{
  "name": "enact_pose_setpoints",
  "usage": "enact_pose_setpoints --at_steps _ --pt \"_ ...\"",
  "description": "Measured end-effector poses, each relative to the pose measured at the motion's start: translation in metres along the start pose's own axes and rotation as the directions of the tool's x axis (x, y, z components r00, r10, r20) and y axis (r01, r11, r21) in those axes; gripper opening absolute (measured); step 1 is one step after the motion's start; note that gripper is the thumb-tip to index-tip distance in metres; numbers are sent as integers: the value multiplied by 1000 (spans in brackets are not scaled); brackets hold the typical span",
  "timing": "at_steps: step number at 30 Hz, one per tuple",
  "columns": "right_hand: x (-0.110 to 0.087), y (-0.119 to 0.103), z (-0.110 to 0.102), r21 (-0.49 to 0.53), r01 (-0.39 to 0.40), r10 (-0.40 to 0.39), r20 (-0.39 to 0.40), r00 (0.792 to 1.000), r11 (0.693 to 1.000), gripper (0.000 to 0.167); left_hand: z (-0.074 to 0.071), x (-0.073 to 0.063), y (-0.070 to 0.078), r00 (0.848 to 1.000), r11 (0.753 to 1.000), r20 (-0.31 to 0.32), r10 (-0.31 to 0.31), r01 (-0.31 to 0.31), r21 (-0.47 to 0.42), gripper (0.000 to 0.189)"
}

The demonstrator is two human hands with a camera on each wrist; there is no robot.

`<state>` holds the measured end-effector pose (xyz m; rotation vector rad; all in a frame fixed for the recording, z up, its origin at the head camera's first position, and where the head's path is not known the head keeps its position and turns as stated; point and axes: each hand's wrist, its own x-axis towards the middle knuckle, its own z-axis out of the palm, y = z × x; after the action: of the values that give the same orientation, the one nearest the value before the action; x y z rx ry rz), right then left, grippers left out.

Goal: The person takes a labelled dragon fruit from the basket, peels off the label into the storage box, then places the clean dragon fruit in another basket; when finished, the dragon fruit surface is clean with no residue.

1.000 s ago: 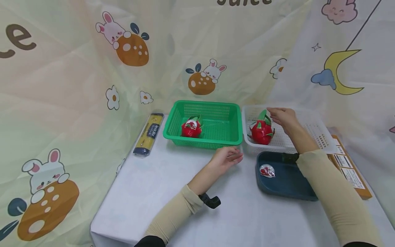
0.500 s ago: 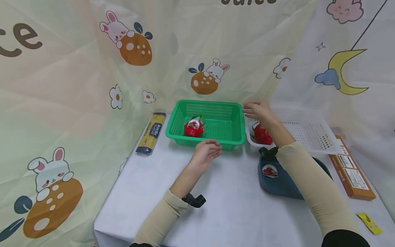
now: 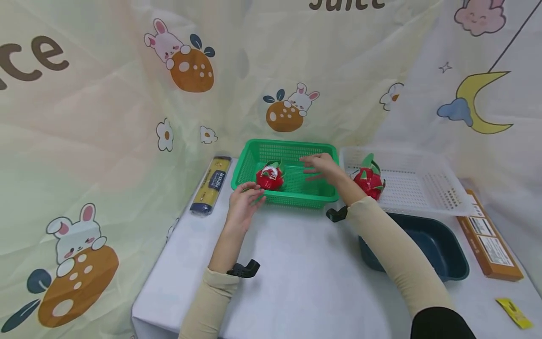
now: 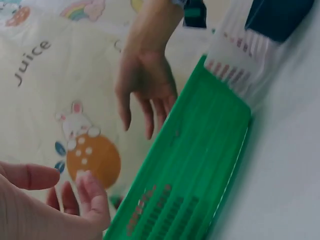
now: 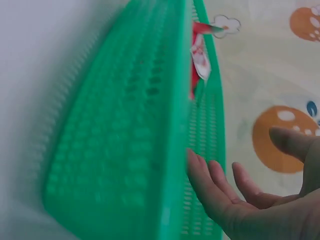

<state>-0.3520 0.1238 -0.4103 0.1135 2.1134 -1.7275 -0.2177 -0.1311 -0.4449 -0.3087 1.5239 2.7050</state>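
Note:
A red dragon fruit (image 3: 270, 177) with green leaf tips and a round sticker sits in the left part of the green basket (image 3: 292, 200). My left hand (image 3: 243, 205) is at the basket's front left rim, fingers loosely bent, holding nothing. Above the basket's right half hovers my right hand (image 3: 322, 168), its fingers spread toward the fruit with nothing between them. In the right wrist view the fingers of the right hand (image 5: 250, 200) reach over the rim. A second dragon fruit (image 3: 369, 181) stands at the left end of the white basket (image 3: 423, 207), beside the right forearm.
A dark blue tray (image 3: 440, 245) sits in front of the white basket, partly behind the right sleeve. A brown box (image 3: 491, 240) lies at the right edge, with a small yellow packet (image 3: 514, 313) nearer. A yellow noodle-like pack (image 3: 211, 186) lies left of the green basket.
My right hand has moved left from over the white basket to over the green basket. My left hand has moved left along the green basket's front. Both dragon fruits stay in their baskets.

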Motion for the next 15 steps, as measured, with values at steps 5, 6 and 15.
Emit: enact_pose_setpoints --at_steps 5,6,15 --pt "9 6 24 18 -72 71 55 996 997 64 -27 12 6 989 995 -113 100 -102 -10 39" --pt "11 7 28 32 -88 86 61 994 996 67 -31 15 6 985 994 -134 106 -108 -3 40" --pt "26 17 51 90 -151 145 76 987 984 86 -48 35 0 958 994 -264 108 -97 52 55"
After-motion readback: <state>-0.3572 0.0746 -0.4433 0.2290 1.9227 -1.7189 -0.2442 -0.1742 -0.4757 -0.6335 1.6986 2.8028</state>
